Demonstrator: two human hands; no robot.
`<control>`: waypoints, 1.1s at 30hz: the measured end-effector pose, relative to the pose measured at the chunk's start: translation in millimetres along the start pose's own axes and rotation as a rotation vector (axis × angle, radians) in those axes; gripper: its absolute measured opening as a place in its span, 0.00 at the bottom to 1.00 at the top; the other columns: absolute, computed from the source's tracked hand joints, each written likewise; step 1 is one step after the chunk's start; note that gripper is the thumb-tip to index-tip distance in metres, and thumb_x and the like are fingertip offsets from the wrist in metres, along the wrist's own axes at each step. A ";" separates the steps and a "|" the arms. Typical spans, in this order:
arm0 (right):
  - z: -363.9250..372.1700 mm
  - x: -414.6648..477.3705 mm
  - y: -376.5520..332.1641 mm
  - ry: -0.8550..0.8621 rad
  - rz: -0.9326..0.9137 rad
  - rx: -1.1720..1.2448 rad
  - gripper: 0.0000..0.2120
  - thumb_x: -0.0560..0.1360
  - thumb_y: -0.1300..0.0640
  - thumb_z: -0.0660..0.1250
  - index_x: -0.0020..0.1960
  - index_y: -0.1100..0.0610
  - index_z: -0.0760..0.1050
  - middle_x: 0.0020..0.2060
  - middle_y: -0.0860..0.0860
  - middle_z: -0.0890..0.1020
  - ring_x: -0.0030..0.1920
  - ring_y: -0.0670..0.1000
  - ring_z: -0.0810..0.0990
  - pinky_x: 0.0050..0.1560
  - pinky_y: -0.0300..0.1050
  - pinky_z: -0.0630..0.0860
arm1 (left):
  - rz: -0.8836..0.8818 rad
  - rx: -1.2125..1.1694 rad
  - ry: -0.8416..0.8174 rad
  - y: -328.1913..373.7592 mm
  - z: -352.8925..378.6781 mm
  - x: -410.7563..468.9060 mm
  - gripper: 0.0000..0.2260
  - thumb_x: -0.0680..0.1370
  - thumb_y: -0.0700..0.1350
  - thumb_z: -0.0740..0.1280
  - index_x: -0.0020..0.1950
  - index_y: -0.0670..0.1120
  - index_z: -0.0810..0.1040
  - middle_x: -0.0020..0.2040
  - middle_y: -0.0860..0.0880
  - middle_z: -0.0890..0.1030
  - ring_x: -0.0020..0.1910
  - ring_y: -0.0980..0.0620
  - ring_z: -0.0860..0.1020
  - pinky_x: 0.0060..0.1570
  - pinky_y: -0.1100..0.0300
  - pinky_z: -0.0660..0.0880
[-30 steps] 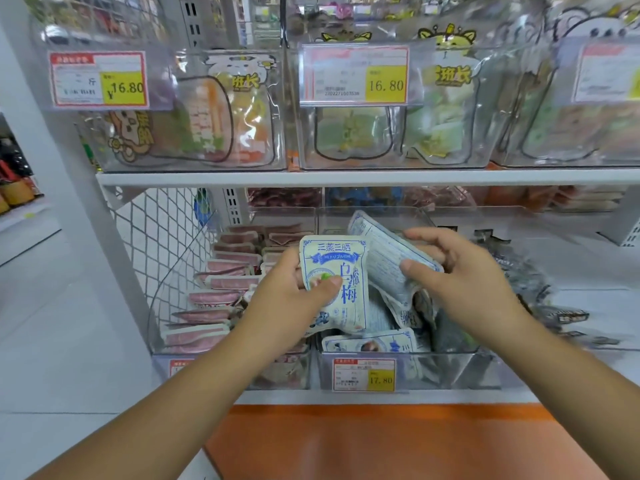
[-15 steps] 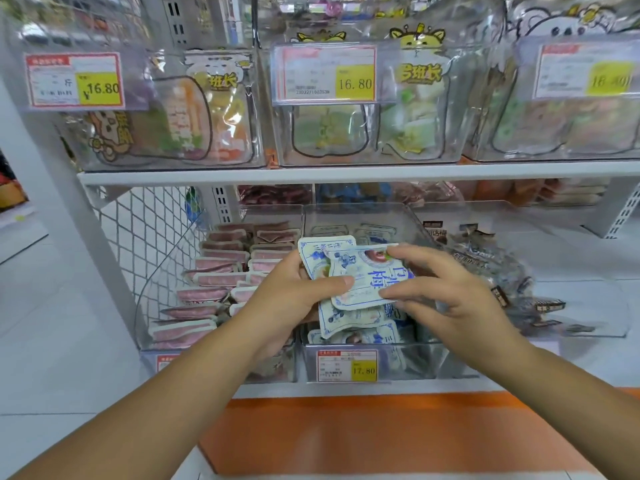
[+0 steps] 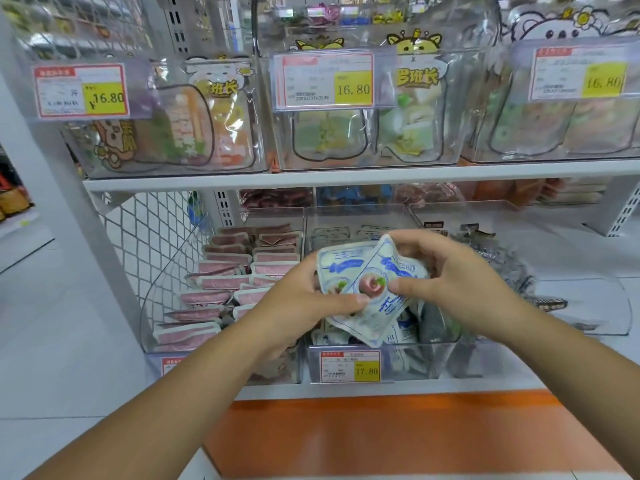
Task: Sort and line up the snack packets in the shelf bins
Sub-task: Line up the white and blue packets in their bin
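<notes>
**Packets held askew over middle bin**

Both hands pinch the blue-white packets [image 3: 377,278] at frame centre, just above the middle bin [image 3: 408,362]. The left hand [image 3: 299,303] clamps their left edge, the right hand [image 3: 462,284] their right edge. The front packet's long axis runs diagonally, upper right to lower left. It likely needs squaring before going in.

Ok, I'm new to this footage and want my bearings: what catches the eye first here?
Mid-frame, the left hand and right hand both grip blue-and-white packets above the middle bin. Yellow price tags glare from the upper shelf, and neat pink packets fill the left bin.
</notes>
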State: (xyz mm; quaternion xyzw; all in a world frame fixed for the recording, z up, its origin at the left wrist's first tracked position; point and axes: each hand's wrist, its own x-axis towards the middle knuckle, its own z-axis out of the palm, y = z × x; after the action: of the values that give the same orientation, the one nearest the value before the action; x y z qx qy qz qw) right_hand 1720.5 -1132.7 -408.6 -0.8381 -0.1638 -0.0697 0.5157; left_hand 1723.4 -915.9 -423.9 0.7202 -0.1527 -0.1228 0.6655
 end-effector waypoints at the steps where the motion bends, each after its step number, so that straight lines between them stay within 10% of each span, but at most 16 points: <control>1: -0.4 2.2 -4.3 -0.012 -0.066 -0.121 0.29 0.68 0.61 0.77 0.60 0.36 0.74 0.54 0.45 0.78 0.54 0.38 0.77 0.55 0.34 0.75 | 0.017 0.091 0.008 1.2 1.9 1.6 0.26 0.70 0.36 0.76 0.64 0.51 0.72 0.54 0.51 0.84 0.53 0.51 0.82 0.52 0.52 0.79; 5: 4.1 14.3 -10.0 0.034 -0.152 -0.205 0.29 0.68 0.54 0.76 0.62 0.32 0.69 0.52 0.42 0.75 0.51 0.38 0.77 0.49 0.28 0.72 | 0.102 0.291 0.149 7.5 0.6 12.4 0.27 0.68 0.43 0.78 0.63 0.58 0.72 0.50 0.56 0.83 0.48 0.57 0.82 0.48 0.54 0.79; 8: -6.9 19.8 -11.7 0.003 0.122 0.137 0.17 0.74 0.50 0.69 0.63 0.48 0.74 0.48 0.47 0.82 0.48 0.46 0.83 0.49 0.41 0.81 | 0.192 0.284 0.245 16.6 -12.2 13.6 0.25 0.67 0.42 0.78 0.55 0.65 0.73 0.50 0.58 0.83 0.50 0.56 0.82 0.52 0.54 0.79; 15: 16.0 20.1 14.4 -0.618 0.166 -0.859 0.08 0.72 0.43 0.70 0.46 0.47 0.78 0.44 0.43 0.80 0.42 0.44 0.78 0.43 0.39 0.74 | 0.168 0.142 0.220 14.0 -25.9 2.9 0.25 0.70 0.37 0.76 0.62 0.53 0.73 0.54 0.54 0.84 0.54 0.54 0.82 0.56 0.50 0.78; 18: 21.9 24.1 14.9 -0.559 0.173 -0.904 0.11 0.73 0.48 0.70 0.43 0.56 0.78 0.41 0.54 0.82 0.38 0.51 0.77 0.37 0.44 0.71 | 0.157 0.124 0.172 11.9 -23.5 -0.2 0.24 0.71 0.36 0.74 0.62 0.53 0.73 0.53 0.55 0.84 0.53 0.56 0.82 0.52 0.56 0.79; 25: -18.2 27.1 9.0 -0.038 0.228 -0.041 0.03 0.76 0.57 0.69 0.43 0.54 0.76 0.32 0.53 0.78 0.32 0.49 0.74 0.36 0.45 0.69 | 0.190 0.425 0.090 17.3 -7.0 0.2 0.24 0.70 0.42 0.77 0.55 0.66 0.73 0.53 0.64 0.79 0.48 0.66 0.79 0.44 0.67 0.75; 30: -22.4 28.8 26.8 0.157 0.063 -0.330 0.02 0.77 0.53 0.68 0.46 0.50 0.77 0.34 0.46 0.81 0.30 0.41 0.74 0.36 0.42 0.70 | 0.068 0.658 -0.062 13.9 6.5 0.4 0.23 0.74 0.46 0.73 0.56 0.70 0.67 0.56 0.58 0.78 0.50 0.51 0.80 0.48 0.53 0.78; 33: -27.3 27.6 19.9 0.120 0.009 -0.226 0.01 0.77 0.51 0.67 0.47 0.47 0.77 0.36 0.48 0.82 0.36 0.47 0.78 0.41 0.49 0.75 | 0.019 0.772 -0.131 4.4 10.9 0.0 0.23 0.75 0.47 0.72 0.58 0.69 0.65 0.49 0.62 0.76 0.43 0.64 0.77 0.39 0.68 0.72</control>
State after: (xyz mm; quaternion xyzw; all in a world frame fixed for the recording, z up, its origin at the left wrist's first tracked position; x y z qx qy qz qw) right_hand 1754.6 -1159.6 -405.0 -0.8859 -0.1197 -0.1354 0.4273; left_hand 1719.0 -926.2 -420.5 0.9068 -0.2367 -0.0959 0.3355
